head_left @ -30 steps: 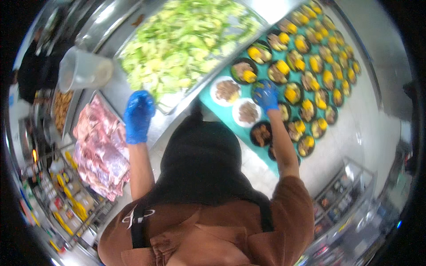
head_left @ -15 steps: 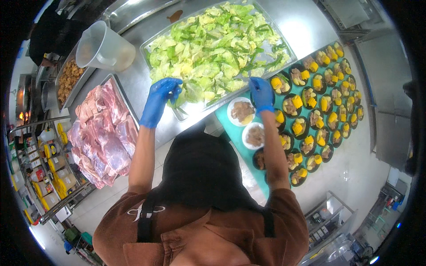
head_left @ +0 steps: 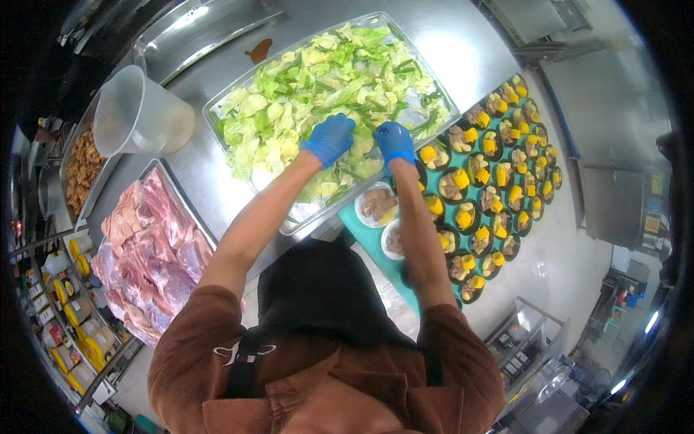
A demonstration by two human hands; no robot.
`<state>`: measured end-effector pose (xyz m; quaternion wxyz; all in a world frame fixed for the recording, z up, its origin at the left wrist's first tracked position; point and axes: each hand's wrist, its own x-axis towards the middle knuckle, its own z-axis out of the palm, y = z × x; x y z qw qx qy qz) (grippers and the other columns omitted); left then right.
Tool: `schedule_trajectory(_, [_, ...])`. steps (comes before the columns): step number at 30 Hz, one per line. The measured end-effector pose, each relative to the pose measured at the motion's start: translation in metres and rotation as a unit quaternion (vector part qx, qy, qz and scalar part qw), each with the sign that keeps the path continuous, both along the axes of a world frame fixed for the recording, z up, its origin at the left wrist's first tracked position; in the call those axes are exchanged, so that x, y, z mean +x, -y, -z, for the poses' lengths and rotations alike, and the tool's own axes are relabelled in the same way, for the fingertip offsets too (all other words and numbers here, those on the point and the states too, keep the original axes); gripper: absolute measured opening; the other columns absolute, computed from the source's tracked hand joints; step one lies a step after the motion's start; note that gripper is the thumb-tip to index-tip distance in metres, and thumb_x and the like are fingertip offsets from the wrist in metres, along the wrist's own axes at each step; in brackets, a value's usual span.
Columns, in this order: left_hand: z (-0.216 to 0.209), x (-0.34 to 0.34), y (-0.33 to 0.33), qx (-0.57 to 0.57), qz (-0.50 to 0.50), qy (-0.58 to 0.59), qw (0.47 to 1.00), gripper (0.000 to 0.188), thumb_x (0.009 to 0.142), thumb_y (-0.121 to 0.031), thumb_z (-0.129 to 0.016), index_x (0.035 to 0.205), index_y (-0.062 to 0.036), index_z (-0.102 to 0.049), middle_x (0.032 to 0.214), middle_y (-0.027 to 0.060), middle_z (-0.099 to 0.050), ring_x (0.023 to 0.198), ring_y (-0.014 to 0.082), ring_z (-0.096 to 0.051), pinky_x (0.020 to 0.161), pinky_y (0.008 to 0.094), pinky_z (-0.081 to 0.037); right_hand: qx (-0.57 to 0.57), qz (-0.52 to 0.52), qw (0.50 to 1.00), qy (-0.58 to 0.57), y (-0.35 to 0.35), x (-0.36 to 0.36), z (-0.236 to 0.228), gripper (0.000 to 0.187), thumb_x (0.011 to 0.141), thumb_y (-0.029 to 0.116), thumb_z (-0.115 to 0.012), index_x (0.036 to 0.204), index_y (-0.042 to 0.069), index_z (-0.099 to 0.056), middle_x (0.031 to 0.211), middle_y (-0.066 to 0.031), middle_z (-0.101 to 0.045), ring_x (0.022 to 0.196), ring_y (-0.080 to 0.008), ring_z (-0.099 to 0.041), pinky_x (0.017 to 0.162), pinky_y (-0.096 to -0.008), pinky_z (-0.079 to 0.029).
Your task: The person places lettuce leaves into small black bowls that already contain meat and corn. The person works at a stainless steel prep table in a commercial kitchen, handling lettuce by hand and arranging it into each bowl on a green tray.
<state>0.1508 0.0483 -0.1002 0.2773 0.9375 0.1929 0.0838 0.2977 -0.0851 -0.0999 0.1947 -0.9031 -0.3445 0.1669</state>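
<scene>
A shallow clear tray [head_left: 295,230] of chopped cabbage leaves [head_left: 289,108], mixed with green bean pieces, lies in front of me on the steel table. My left hand [head_left: 330,139], in a blue glove, is curled down among the leaves near the tray's middle. Close to its right, my right hand [head_left: 394,142], also gloved in blue, is closed over the near right part of the tray. What either hand grips is hidden under the curled fingers. Below my right wrist sit a white bowl of meat [head_left: 377,205] and a second white bowl [head_left: 392,241], partly covered by my forearm.
Several black bowls of meat and corn [head_left: 464,215] crowd a green board [head_left: 399,271] at right. Raw meat [head_left: 148,257] fills a tray at left. Behind it stand a translucent pitcher [head_left: 165,119] and a pan of browned food [head_left: 83,170]. A shelf rack [head_left: 83,318] is far left.
My left hand has moved right and inward over the cabbage, and my right hand has drawn left off the tray's right edge. Both are now close together, fingers curled. The view has shifted slightly.
</scene>
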Motion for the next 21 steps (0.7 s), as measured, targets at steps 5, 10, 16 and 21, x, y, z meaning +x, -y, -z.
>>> schedule_trajectory(5, [0.018, 0.019, -0.008, 0.112, 0.032, -0.054, 0.992, 0.016, 0.079, -0.018, -0.064, 0.087, -0.0043, -0.066, 0.095, 0.0195, -0.061, 0.089, 0.0384, -0.06, 0.077, 0.0475, -0.051, 0.088, -0.015, 0.993, 0.076, -0.001, 0.015, -0.005, 0.026, 0.08, 0.029, -0.07, 0.098, 0.011, -0.07, 0.103, -0.0132, -0.066, 0.099, -0.0347, -0.059, 0.085, -0.0454, -0.048])
schedule_trajectory(10, [-0.007, 0.017, -0.039, -0.001, 0.017, -0.067, 0.998, 0.017, 0.079, -0.02, -0.066, 0.084, -0.0039, -0.067, 0.09, 0.0198, -0.063, 0.089, 0.0386, -0.06, 0.078, 0.0483, -0.049, 0.106, -0.062, 0.974, 0.189, -0.027, 0.039, 0.005, 0.03, 0.077, 0.026, -0.073, 0.103, 0.01, -0.069, 0.105, -0.0132, -0.066, 0.099, -0.0338, -0.058, 0.088, -0.0434, -0.047])
schedule_trajectory(16, [-0.016, 0.021, -0.059, -0.013, -0.011, 0.002, 1.0, 0.022, 0.084, -0.024, -0.063, 0.091, -0.0035, -0.069, 0.091, 0.02, -0.063, 0.089, 0.0384, -0.06, 0.079, 0.0478, -0.048, -0.031, -0.123, 0.987, 0.1, -0.059, 0.04, -0.009, 0.036, 0.076, 0.029, -0.074, 0.107, 0.012, -0.065, 0.107, -0.0135, -0.065, 0.103, -0.0332, -0.059, 0.087, -0.0444, -0.048])
schedule_trajectory(21, [-0.013, 0.045, -0.046, -0.016, -0.008, 0.014, 1.0, 0.018, 0.085, -0.019, -0.059, 0.09, -0.004, -0.068, 0.097, 0.0197, -0.062, 0.094, 0.0377, -0.059, 0.083, 0.0463, -0.049, -0.004, -0.126, 0.988, 0.094, -0.049, 0.05, -0.002, 0.033, 0.08, 0.029, -0.071, 0.105, 0.009, -0.065, 0.102, -0.0148, -0.067, 0.097, -0.0351, -0.062, 0.082, -0.0443, -0.05])
